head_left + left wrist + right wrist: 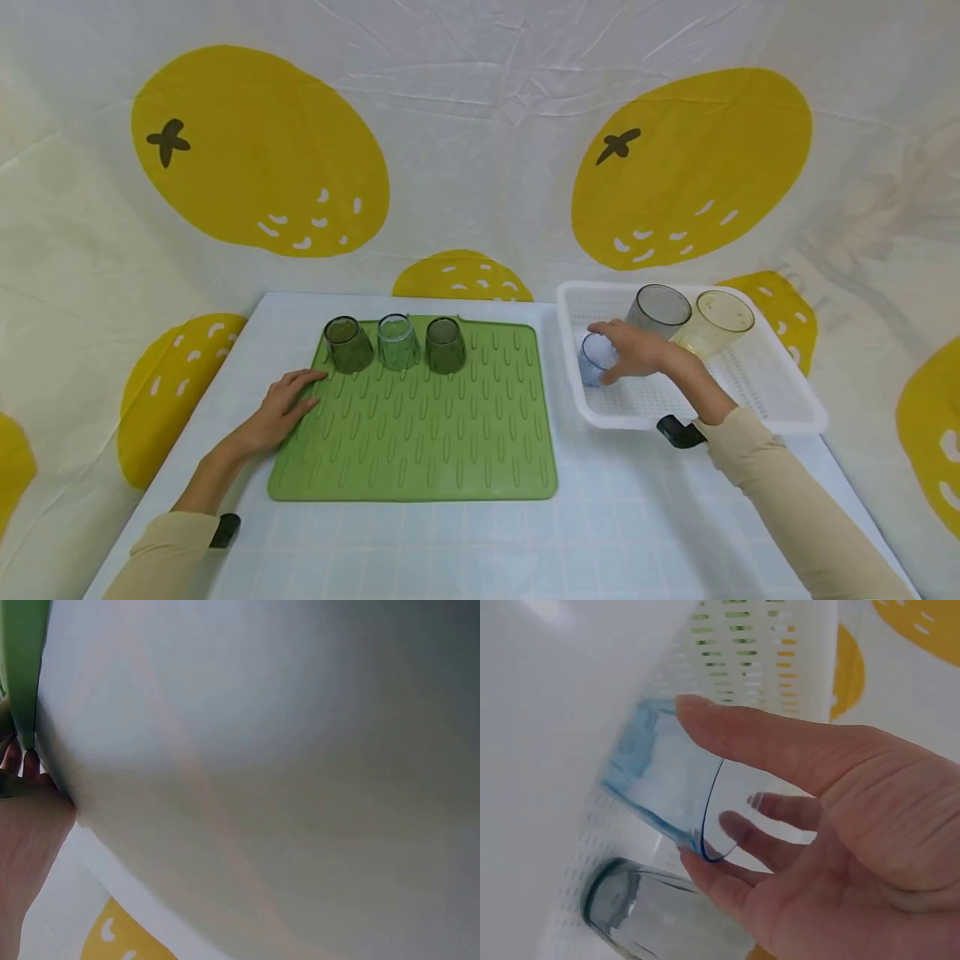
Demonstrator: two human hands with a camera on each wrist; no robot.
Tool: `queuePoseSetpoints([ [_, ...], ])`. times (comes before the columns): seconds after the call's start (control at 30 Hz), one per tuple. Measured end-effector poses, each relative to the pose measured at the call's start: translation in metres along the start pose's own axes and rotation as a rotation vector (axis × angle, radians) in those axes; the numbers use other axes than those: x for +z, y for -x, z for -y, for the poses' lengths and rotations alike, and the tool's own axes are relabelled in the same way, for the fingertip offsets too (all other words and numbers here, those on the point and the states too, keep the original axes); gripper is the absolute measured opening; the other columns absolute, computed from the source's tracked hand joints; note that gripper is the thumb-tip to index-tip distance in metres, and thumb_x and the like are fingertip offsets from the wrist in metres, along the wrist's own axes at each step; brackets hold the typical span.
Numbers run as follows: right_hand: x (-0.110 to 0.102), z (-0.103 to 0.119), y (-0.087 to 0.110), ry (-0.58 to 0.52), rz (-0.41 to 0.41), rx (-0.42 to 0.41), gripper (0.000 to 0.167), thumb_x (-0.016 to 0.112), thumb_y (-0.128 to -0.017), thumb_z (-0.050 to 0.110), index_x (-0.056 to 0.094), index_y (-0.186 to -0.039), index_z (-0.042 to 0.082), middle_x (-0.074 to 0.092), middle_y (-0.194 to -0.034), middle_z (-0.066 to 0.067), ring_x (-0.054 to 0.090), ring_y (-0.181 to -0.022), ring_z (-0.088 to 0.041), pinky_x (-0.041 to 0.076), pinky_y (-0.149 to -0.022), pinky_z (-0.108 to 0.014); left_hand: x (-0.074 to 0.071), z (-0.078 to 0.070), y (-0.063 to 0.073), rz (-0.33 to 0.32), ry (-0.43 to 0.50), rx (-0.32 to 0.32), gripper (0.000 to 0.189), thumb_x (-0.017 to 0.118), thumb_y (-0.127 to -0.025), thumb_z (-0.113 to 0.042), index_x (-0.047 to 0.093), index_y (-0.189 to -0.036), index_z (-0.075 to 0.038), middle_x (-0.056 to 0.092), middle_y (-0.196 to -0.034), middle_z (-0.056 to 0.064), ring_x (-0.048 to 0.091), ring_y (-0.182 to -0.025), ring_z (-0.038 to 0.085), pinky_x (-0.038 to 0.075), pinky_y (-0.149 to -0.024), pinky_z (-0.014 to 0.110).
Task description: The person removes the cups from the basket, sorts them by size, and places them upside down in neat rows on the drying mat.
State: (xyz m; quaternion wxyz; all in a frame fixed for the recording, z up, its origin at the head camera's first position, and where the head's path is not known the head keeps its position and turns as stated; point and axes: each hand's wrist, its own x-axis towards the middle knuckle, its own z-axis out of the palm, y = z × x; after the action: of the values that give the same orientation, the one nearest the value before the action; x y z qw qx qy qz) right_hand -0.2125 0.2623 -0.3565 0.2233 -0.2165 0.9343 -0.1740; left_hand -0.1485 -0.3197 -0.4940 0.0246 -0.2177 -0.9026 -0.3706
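Observation:
A small blue drinking glass [591, 369] stands near the left wall of the white basket [611, 422]. My right hand [637, 348] grips it, and the right wrist view shows the thumb on one side of the glass [656, 769] and the fingers on the other. At the left edge of the green drying mat [420, 442] my left hand [276, 412] rests with its fingertips touching the edge. Along the mat's back edge stand a dark green glass [350, 348], a pale green glass [399, 346] and a dark olive glass [446, 348].
A tall grey glass [651, 310] and a tall yellow glass [720, 329] also stand in the basket, close to my right hand. The mat and basket lie side by side on a white table [450, 550]. A fruit-print cloth [480, 150] hangs behind the table.

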Motion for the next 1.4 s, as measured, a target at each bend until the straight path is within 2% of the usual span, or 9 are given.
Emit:
queuePoseSetpoints([
  [0.1,0.004,-0.005,0.003,-0.005,0.056,0.008,0.092,0.084,-0.085,0.010,0.027,-0.153,-0.012,0.039,-0.149,-0.038,0.047,-0.132,-0.053,0.044,-0.106,-0.061,0.000,0.000,0.000,0.001,-0.001,0.002,0.039,0.056,-0.102,0.005,0.048,-0.140,0.009,0.041,-0.141,0.036,0.034,-0.129,0.055,0.028,-0.097,0.068],
  [0.23,0.009,-0.008,0.005,-0.096,0.125,0.033,0.091,0.083,-0.086,0.006,0.022,-0.152,-0.010,0.037,-0.149,-0.037,0.049,-0.130,-0.053,0.048,-0.104,-0.058,0.000,-0.001,-0.001,-0.003,-0.006,0.005,0.039,0.057,-0.102,0.005,0.049,-0.140,0.009,0.041,-0.141,0.036,0.034,-0.128,0.055,0.028,-0.096,0.068],
  [0.4,0.012,-0.010,0.009,-0.170,0.134,0.020,0.090,0.084,-0.083,0.002,0.023,-0.149,-0.007,0.034,-0.152,-0.035,0.051,-0.128,-0.052,0.049,-0.104,-0.055,-0.001,-0.003,0.000,-0.008,-0.002,0.009,0.039,0.057,-0.102,0.006,0.049,-0.140,0.010,0.042,-0.140,0.036,0.035,-0.128,0.055,0.028,-0.096,0.068],
  [0.5,0.014,-0.012,0.011,-0.207,0.135,-0.026,0.088,0.084,-0.082,0.000,0.023,-0.146,-0.007,0.031,-0.152,-0.036,0.052,-0.127,-0.053,0.047,-0.105,-0.057,-0.001,-0.003,-0.001,-0.002,0.002,0.007,0.039,0.057,-0.102,0.005,0.049,-0.140,0.009,0.042,-0.140,0.036,0.035,-0.128,0.054,0.028,-0.096,0.068],
  [0.67,0.017,-0.017,0.013,-0.211,0.110,-0.085,0.080,0.085,-0.084,0.005,0.031,-0.141,-0.006,0.038,-0.149,-0.034,0.056,-0.121,-0.048,0.050,-0.102,-0.055,-0.002,-0.003,0.000,0.002,0.000,-0.001,0.039,0.057,-0.102,0.004,0.049,-0.140,0.009,0.042,-0.141,0.036,0.035,-0.128,0.055,0.029,-0.096,0.069],
  [0.83,0.021,-0.025,0.013,-0.243,0.088,-0.118,0.080,0.087,-0.084,0.016,0.032,-0.140,-0.005,0.042,-0.146,-0.031,0.054,-0.122,-0.047,0.049,-0.102,-0.057,-0.002,-0.003,-0.001,0.013,0.005,-0.004,0.039,0.057,-0.103,0.003,0.048,-0.141,0.008,0.041,-0.142,0.036,0.034,-0.129,0.055,0.029,-0.096,0.069],
  [0.93,0.022,-0.027,0.013,-0.308,0.085,-0.102,0.080,0.087,-0.085,0.020,0.033,-0.140,-0.002,0.042,-0.147,-0.028,0.050,-0.128,-0.047,0.046,-0.106,-0.058,-0.002,-0.004,-0.001,0.017,0.005,-0.008,0.039,0.057,-0.103,0.003,0.048,-0.141,0.008,0.041,-0.141,0.036,0.034,-0.128,0.055,0.029,-0.095,0.069],
  [1.1,0.022,-0.033,0.015,-0.452,0.057,-0.056,0.074,0.087,-0.084,0.023,0.039,-0.137,0.003,0.047,-0.146,-0.024,0.053,-0.132,-0.042,0.049,-0.105,-0.050,-0.003,-0.007,-0.002,0.005,0.000,-0.004,0.039,0.057,-0.102,0.005,0.049,-0.140,0.010,0.042,-0.140,0.036,0.035,-0.128,0.055,0.030,-0.096,0.069],
  [1.4,0.031,-0.036,0.017,-0.687,-0.051,-0.104,0.066,0.081,-0.090,0.015,0.040,-0.139,-0.001,0.054,-0.140,-0.020,0.060,-0.127,-0.035,0.054,-0.098,-0.031,-0.003,-0.011,-0.003,-0.012,-0.029,-0.005,0.039,0.061,-0.098,0.008,0.052,-0.136,0.010,0.045,-0.136,0.038,0.039,-0.124,0.057,0.033,-0.093,0.070],
])
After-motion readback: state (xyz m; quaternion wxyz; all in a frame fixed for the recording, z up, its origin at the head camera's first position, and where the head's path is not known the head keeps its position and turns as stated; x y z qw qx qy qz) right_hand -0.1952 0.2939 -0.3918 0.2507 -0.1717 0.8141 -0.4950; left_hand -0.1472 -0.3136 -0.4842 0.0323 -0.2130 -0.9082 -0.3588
